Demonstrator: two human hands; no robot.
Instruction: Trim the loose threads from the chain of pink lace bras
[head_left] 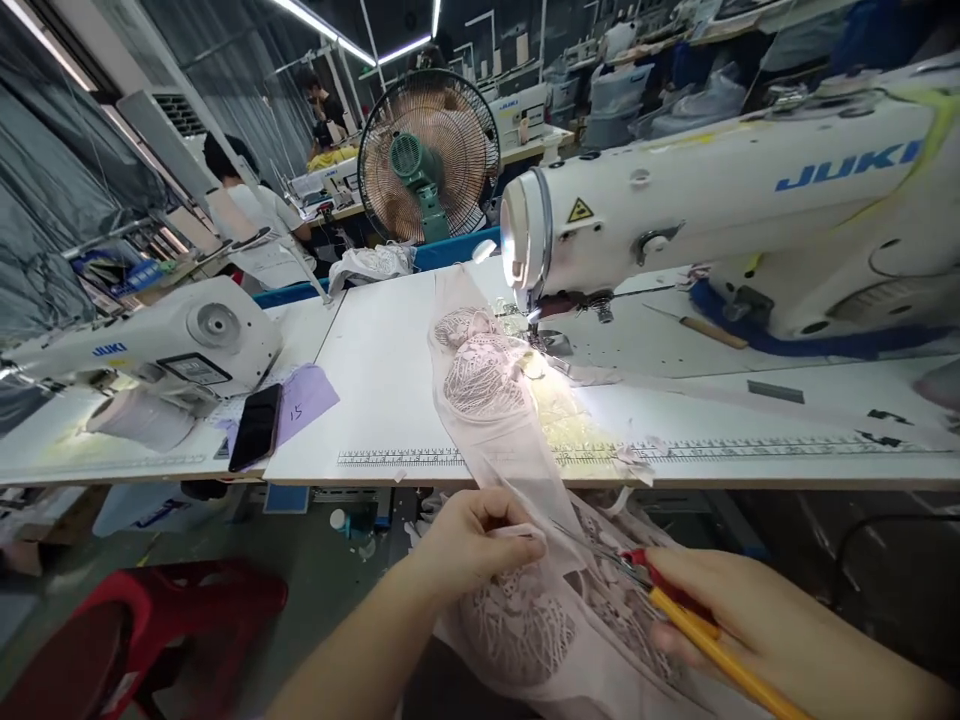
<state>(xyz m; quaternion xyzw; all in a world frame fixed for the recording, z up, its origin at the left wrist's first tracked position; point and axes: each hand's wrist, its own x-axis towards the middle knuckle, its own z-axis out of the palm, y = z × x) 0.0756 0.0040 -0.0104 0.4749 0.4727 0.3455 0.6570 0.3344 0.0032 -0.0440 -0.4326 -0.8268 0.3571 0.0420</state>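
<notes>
A pale pink lace bra (pixel 484 380) lies partly on the white table, and another stretch of lace cups (pixel 517 625) hangs below the table edge near my lap. My left hand (pixel 480 545) is closed, pinching the pale fabric between thumb and fingers. My right hand (pixel 720 600) grips scissors (pixel 637 572) with red and orange on the handle side. Their slim metal blades point left across the fabric, close to my left fingertips. Whether the long orange handle belongs to the scissors or to a second tool, I cannot tell.
A lit sewing machine (pixel 675 210) stands at the right, its needle beside the bra. A printed ruler (pixel 750 450) runs along the table edge. At the left are a phone (pixel 256 427), a purple piece (pixel 307 400), a second machine (pixel 217 325) and a red stool (pixel 187 590). A fan (pixel 427 155) stands behind.
</notes>
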